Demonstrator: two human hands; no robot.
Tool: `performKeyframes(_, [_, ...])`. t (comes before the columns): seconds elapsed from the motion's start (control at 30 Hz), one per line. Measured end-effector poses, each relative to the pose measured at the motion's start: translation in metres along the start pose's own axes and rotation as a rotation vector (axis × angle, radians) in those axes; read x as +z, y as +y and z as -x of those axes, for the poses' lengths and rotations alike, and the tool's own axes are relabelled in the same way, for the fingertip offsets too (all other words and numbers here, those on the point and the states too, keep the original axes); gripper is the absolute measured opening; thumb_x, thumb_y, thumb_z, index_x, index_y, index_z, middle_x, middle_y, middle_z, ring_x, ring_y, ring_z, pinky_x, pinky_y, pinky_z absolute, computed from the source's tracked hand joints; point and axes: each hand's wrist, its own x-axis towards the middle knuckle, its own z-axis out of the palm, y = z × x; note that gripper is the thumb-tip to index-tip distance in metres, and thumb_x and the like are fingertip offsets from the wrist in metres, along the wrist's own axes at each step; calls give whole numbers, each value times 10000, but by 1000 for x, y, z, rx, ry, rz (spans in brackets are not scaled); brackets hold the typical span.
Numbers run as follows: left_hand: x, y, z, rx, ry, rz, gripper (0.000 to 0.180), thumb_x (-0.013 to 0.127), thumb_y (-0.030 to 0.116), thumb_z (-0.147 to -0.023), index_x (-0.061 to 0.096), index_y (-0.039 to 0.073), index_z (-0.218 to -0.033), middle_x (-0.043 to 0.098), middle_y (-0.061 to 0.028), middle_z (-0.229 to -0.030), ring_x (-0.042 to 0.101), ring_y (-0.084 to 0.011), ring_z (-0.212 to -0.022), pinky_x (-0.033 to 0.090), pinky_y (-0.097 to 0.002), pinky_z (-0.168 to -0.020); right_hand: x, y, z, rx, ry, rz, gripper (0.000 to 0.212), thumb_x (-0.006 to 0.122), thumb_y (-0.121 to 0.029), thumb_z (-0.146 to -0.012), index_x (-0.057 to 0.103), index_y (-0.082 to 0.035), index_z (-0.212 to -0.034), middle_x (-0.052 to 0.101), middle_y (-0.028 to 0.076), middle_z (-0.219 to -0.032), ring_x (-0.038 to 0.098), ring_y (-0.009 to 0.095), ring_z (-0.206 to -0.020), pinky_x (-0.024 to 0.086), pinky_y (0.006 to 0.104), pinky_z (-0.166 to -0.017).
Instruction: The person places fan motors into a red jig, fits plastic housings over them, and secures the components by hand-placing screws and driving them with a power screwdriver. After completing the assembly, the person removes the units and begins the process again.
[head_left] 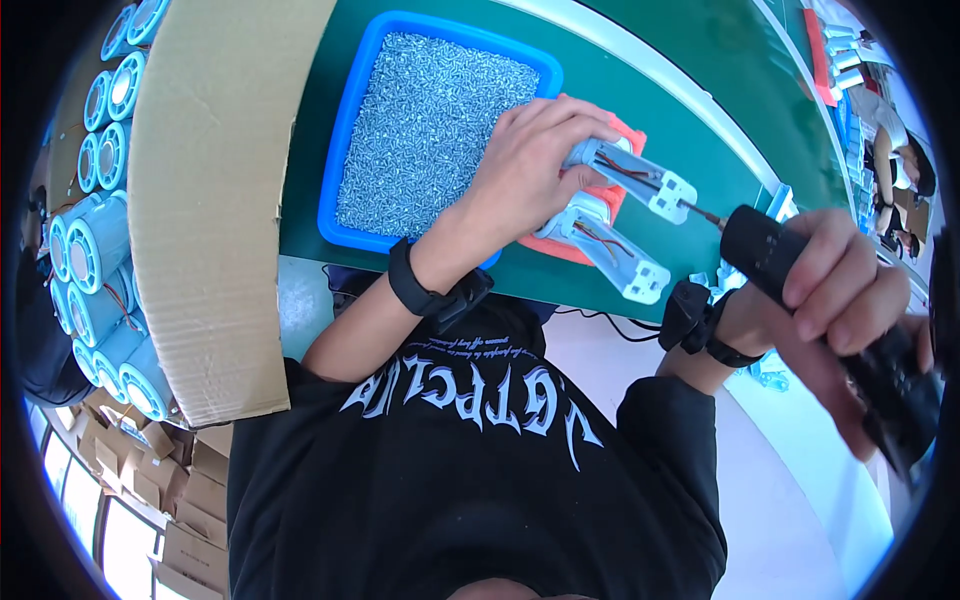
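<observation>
My left hand (535, 165) is closed round the upper of two light-blue plastic housings (640, 180), which has red and black wires inside it. A second light-blue housing (612, 260) lies alongside, just below it. Both rest on a red-orange holder (560, 248), partly covered by my hand. My right hand (850, 285) grips a black power screwdriver (765, 250). The tip of its long thin bit is at the white-blue end face of the upper housing. Whether a screw sits on the tip is too small to tell.
A blue tray (335, 190) full of small silvery screws stands left on the green table (700, 130). A cardboard sheet (215, 200) rises at the left, with several light-blue cylindrical units (100, 240) beyond it. Cardboard boxes (195, 550) lie lower left. People work at the far right.
</observation>
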Motion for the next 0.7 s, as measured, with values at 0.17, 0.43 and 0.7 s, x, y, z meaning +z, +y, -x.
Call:
performKeyframes(0.17, [-1, -7, 0, 10, 18, -29, 381, 719, 68, -700, 626, 134, -1063, 593, -34, -1124, 511, -260, -1093, 351, -388, -948, -15, -51, 1, -210, 195, -73, 653, 664, -622, -719, 535, -93, -1079, 525, 38, -765, 543, 121, -556, 439, 239, -527])
performKeyframes(0.43, [-37, 12, 11, -10, 69, 322, 415, 762, 174, -685, 630, 125, -1076, 572, -86, -1172, 471, -298, -1197, 342, -401, -1018, -77, -83, 49, 185, 716, -87, 547, 510, -529, -810, 520, -18, -1004, 469, 53, -746, 442, 135, -555, 393, 231, -546])
performKeyframes(0.7, [-26, 33, 13, 429, -204, -306, 436, 779, 224, -679, 626, 76, -1060, 561, -86, -1173, 496, -308, -1176, 399, -417, -971, -12, 68, 138, 1104, 558, 411, 325, 665, -77, -804, 451, -34, -1045, 547, 40, -735, 556, 116, -562, 489, 281, -506])
